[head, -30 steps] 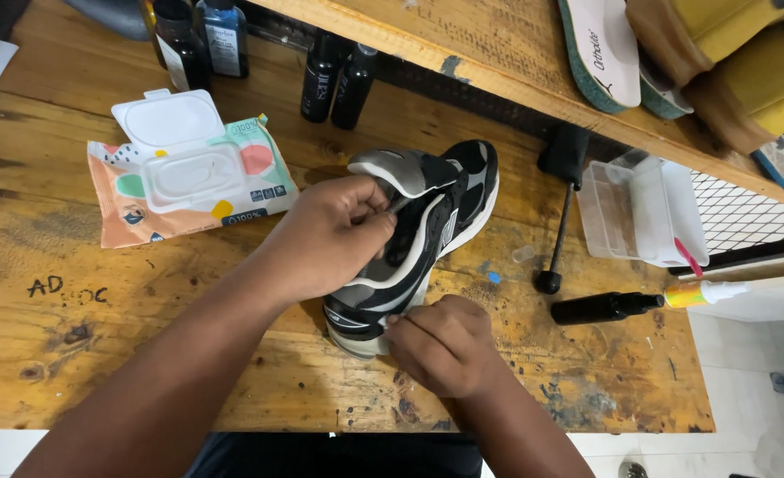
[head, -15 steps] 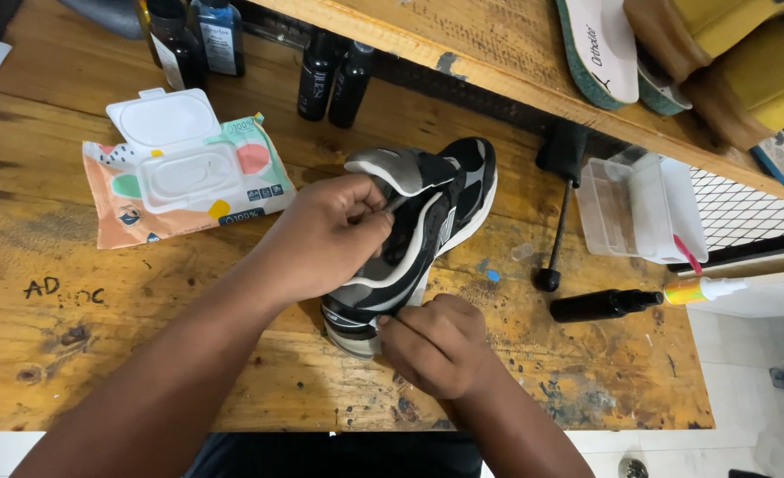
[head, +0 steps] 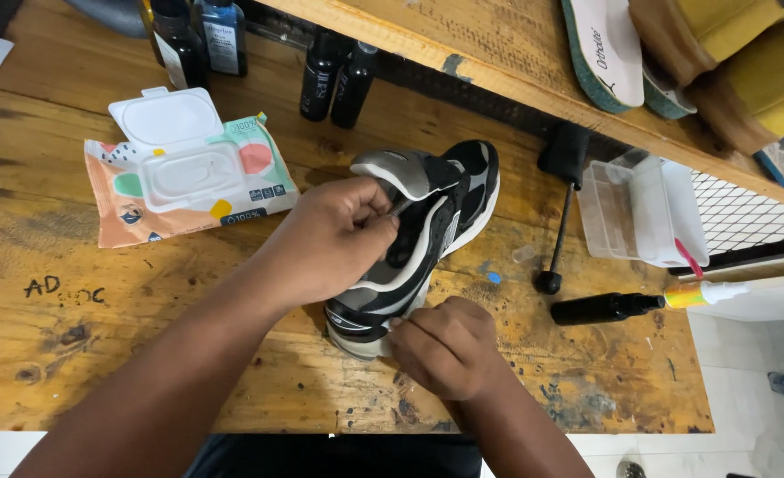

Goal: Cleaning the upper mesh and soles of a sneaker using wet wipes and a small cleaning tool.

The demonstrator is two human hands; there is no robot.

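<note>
Your left hand [head: 334, 237] is clamped over the upper of the black, grey and white sneaker [head: 427, 230], fingers curled in at the collar beside the stiff grey tongue. Your right hand [head: 440, 345] is closed into a loose fist, fingertips pressed against the white sole edge at the near end of the shoe; can't tell if it pinches anything. Hands are apart, one at each end of the shoe. Sneaker lies on its side, mid-bench, on the worn wooden workbench [head: 100, 354]: scratched planks, paint specks, dark stains. Left of it, a soft wet-wipe pack [head: 188, 177], peach with coloured blobs, its white rigid flip lid standing open. Behind the shoe, two dark round bottles [head: 337, 84] stand upright against the raised plank shelf [head: 498, 53]. Right of the shoe, a black-handled tool with a thin metal shaft [head: 558, 212] lies on the wood, next to a clear plastic box [head: 644, 212]. Nearer you, a black spray bottle [head: 606, 307] lies flat, end to end with a white-capped tube [head: 706, 292]. On the shelf, a white insole [head: 600, 49] with a green foam edge.
</note>
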